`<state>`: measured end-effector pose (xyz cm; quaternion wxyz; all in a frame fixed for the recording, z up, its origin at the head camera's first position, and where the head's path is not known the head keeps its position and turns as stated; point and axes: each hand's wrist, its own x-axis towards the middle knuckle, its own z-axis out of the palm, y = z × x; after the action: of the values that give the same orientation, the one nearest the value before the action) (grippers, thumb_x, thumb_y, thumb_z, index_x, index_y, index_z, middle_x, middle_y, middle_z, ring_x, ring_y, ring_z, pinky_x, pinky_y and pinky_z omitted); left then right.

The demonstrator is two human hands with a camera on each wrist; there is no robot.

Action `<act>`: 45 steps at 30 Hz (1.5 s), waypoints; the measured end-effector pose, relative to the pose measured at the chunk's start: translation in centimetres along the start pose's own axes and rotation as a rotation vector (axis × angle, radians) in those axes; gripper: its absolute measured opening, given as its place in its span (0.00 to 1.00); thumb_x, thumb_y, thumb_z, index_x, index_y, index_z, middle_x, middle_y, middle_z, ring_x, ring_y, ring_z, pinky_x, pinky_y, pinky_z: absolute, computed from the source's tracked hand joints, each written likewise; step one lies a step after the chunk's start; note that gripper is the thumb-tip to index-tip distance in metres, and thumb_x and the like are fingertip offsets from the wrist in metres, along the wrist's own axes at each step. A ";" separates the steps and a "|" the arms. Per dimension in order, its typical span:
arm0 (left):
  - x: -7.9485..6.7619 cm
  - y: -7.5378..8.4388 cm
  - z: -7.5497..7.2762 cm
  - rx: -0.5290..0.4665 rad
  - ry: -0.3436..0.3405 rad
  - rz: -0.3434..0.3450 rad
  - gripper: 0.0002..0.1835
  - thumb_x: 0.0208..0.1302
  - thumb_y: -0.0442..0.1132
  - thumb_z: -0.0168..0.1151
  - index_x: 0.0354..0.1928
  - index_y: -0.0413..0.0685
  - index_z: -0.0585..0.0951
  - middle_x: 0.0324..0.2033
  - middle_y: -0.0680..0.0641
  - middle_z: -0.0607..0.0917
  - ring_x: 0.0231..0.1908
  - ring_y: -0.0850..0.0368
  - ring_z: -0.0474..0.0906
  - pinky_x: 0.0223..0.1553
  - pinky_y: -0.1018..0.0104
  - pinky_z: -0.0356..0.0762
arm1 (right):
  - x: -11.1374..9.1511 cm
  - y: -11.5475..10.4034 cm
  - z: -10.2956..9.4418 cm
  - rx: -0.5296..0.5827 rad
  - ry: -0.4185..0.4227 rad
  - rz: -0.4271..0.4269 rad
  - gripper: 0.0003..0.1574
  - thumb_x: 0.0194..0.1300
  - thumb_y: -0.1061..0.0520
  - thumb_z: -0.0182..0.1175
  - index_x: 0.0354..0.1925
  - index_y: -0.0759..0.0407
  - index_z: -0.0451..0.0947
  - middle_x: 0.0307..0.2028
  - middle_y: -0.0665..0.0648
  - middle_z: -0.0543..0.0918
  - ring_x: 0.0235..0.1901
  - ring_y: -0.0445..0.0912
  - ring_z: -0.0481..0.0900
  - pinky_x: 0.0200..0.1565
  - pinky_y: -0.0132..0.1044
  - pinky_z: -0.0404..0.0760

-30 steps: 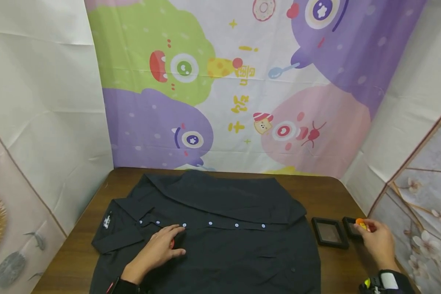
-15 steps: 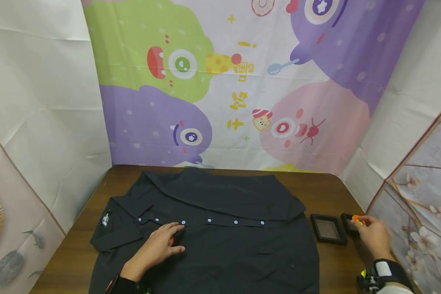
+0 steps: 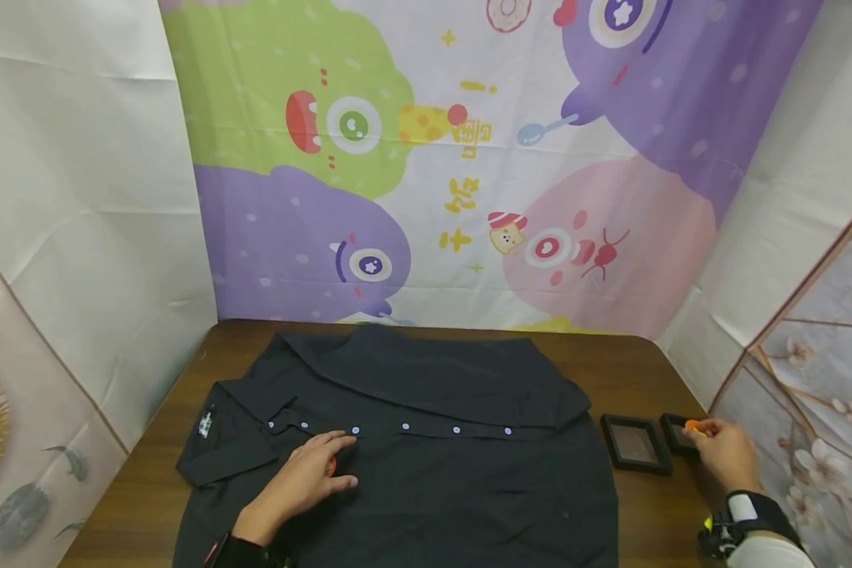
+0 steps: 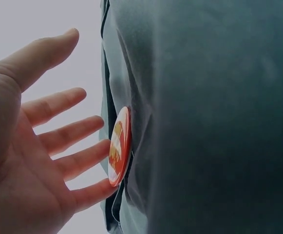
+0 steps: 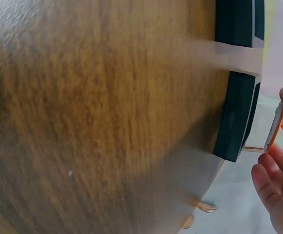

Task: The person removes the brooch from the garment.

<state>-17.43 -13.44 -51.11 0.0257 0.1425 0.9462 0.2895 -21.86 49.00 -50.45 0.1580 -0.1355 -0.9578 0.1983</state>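
My left hand (image 3: pixel 294 485) lies over the dark shirt (image 3: pixel 433 493) with fingers spread and nearly straight. At its fingertips a glossy round red badge (image 4: pixel 121 146) stands out from the shirt cloth; in the head view the hand covers most of it. On the right, my right hand (image 3: pixel 731 454) pinches a round orange badge (image 3: pixel 694 427) between thumb and fingers. This badge overlaps the right-hand black square frame (image 3: pixel 670 436) in the head view. The right wrist view shows the badge (image 5: pixel 275 127) edge-on, its back pale, beside a thick black frame (image 5: pixel 236 114).
Another black square frame (image 3: pixel 642 467) lies between the shirt and the right-hand frame. The brown wooden table (image 3: pixel 653 521) bears everything. Beyond it hangs a cartoon-print cloth (image 3: pixel 454 292), and white sheets (image 3: pixel 113 237) close in both sides.
My right hand has shifted slightly over the right-hand frame, and the orange badge has turned so less of its face shows. My left hand stays in place on the shirt.
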 end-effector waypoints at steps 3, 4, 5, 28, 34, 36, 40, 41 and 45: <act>0.0 0.0 -0.1 0.002 0.003 0.004 0.31 0.47 0.49 0.70 0.55 0.46 0.76 0.56 0.38 0.76 0.57 0.38 0.68 0.53 0.35 0.65 | 0.3 0.4 0.3 -0.011 0.000 -0.028 0.18 0.55 0.55 0.63 0.31 0.73 0.78 0.30 0.73 0.81 0.28 0.63 0.76 0.27 0.51 0.69; 0.0 0.0 -0.1 0.003 0.002 0.004 0.31 0.47 0.49 0.70 0.55 0.46 0.76 0.56 0.38 0.76 0.57 0.38 0.68 0.53 0.35 0.65 | 0.3 0.6 0.4 -0.016 -0.001 -0.037 0.18 0.54 0.55 0.64 0.30 0.73 0.78 0.29 0.73 0.81 0.28 0.63 0.76 0.27 0.51 0.69; 0.0 0.0 -0.2 0.003 0.001 0.006 0.31 0.47 0.49 0.70 0.55 0.46 0.76 0.56 0.38 0.76 0.57 0.38 0.68 0.53 0.35 0.65 | 0.4 0.8 0.6 -0.023 -0.004 -0.048 0.17 0.54 0.56 0.64 0.30 0.73 0.78 0.28 0.72 0.81 0.27 0.62 0.76 0.26 0.50 0.70; 0.1 -0.2 -0.2 -0.028 -0.020 -0.019 0.30 0.48 0.48 0.70 0.54 0.46 0.77 0.57 0.39 0.75 0.58 0.38 0.67 0.54 0.34 0.64 | 0.6 1.1 1.2 -0.084 -0.097 -0.074 0.18 0.59 0.52 0.61 0.28 0.69 0.79 0.30 0.73 0.82 0.30 0.68 0.76 0.29 0.54 0.72; 0.1 -0.1 -0.2 -0.029 -0.021 -0.021 0.30 0.48 0.49 0.70 0.54 0.46 0.77 0.57 0.39 0.75 0.58 0.38 0.67 0.54 0.34 0.64 | 0.6 1.1 1.1 -0.080 -0.099 -0.086 0.17 0.59 0.54 0.60 0.29 0.70 0.79 0.31 0.74 0.82 0.31 0.68 0.76 0.30 0.55 0.72; 0.0 -0.1 -0.2 -0.027 -0.022 -0.019 0.30 0.48 0.49 0.70 0.54 0.46 0.77 0.57 0.38 0.75 0.58 0.38 0.67 0.54 0.34 0.64 | 0.5 1.2 1.2 -0.063 -0.070 -0.085 0.16 0.58 0.55 0.61 0.29 0.71 0.79 0.30 0.74 0.82 0.30 0.68 0.76 0.30 0.55 0.72; 0.0 0.0 -0.2 -0.027 -0.027 -0.017 0.30 0.48 0.49 0.70 0.54 0.46 0.77 0.57 0.38 0.75 0.58 0.38 0.67 0.54 0.34 0.64 | 0.2 1.5 1.5 -0.047 0.007 -0.088 0.14 0.53 0.59 0.62 0.27 0.73 0.78 0.26 0.72 0.82 0.26 0.65 0.76 0.27 0.53 0.71; 0.0 0.0 -0.2 -0.026 -0.029 -0.018 0.30 0.48 0.49 0.70 0.54 0.46 0.77 0.57 0.38 0.75 0.58 0.38 0.67 0.54 0.34 0.64 | 0.1 1.5 1.5 -0.048 0.019 -0.090 0.13 0.52 0.60 0.63 0.27 0.74 0.78 0.25 0.71 0.81 0.25 0.64 0.76 0.27 0.53 0.71; 0.0 0.0 -0.3 -0.026 -0.034 -0.033 0.30 0.48 0.50 0.70 0.54 0.46 0.77 0.57 0.38 0.74 0.58 0.38 0.67 0.55 0.35 0.63 | -0.1 1.5 1.5 -0.048 0.036 -0.097 0.13 0.52 0.61 0.62 0.28 0.74 0.78 0.23 0.70 0.80 0.24 0.63 0.75 0.25 0.52 0.70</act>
<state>-17.48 -13.54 -50.85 0.0485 0.1315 0.9440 0.2988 -22.04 49.78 -52.44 0.1814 -0.0961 -0.9647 0.1650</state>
